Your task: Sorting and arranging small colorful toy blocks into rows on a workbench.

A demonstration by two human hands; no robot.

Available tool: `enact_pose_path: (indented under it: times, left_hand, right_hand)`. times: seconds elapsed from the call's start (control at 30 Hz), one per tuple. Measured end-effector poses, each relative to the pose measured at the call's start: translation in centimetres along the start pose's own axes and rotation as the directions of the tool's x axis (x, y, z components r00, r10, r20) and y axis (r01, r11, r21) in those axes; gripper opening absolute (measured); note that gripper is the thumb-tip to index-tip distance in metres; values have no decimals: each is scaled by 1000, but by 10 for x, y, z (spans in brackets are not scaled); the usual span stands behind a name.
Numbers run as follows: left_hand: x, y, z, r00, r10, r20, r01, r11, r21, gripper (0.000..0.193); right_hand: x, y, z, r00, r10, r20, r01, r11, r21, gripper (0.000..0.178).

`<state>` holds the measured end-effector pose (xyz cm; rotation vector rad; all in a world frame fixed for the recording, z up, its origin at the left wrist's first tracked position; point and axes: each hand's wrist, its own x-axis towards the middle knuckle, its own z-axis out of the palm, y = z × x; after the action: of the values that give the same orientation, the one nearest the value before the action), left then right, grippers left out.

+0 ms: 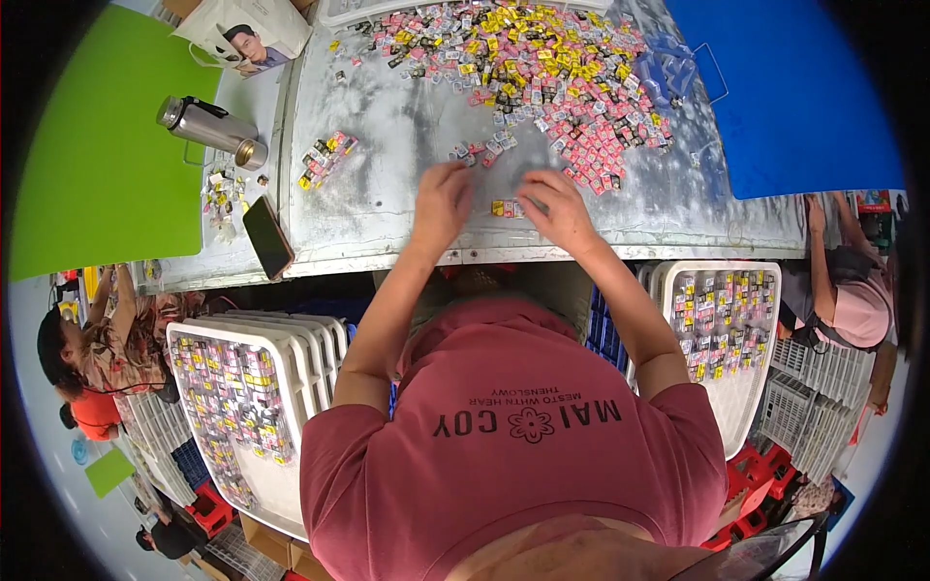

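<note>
Seen from the head camera, a worker's two bare hands meet over a grey worktable. The right hand curls at the end of a short row of small blocks near the table's front edge; whether its fingertips pinch one cannot be told. The left hand is loosely bent beside them, its fingertips just below a loose cluster; any hold there is hidden. Beyond spreads a pink, yellow and black heap. The blocks look light, stiff and perhaps slick, best pinched by opposite side faces; a row would likely break apart if squeezed unevenly.
</note>
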<state>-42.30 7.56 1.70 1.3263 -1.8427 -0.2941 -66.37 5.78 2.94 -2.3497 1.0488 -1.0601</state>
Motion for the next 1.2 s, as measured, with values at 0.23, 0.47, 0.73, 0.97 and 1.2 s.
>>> enact_pose_path:
  times: [0.23, 0.47, 0.73, 0.97, 1.2]
  left_hand:
    - [2, -25, -6, 999, 46, -24, -43, 992, 116, 31]
    - [4, -26, -7, 1000, -7, 4, 7, 998, 63, 41]
    - [105, -109, -8, 985, -79, -154, 133, 914, 384, 59]
    - [157, -168, 31, 998, -68, 14, 55, 900, 433, 65]
    - [103, -116, 4, 992, -30, 119, -15, 934, 358, 68]
  right_hand:
    - [74, 29, 31, 999, 33, -1, -32, 976, -217, 44]
    - [161, 79, 61, 968, 253, -2, -216, 825, -522, 64]
    - [144, 71, 59, 942, 15, 335, 125, 911, -394, 65]
    - [179, 92, 55, 928, 238, 287, -36, 823, -566, 62]
    - [141, 73, 39, 937, -29, 349, 171, 908, -382, 62]
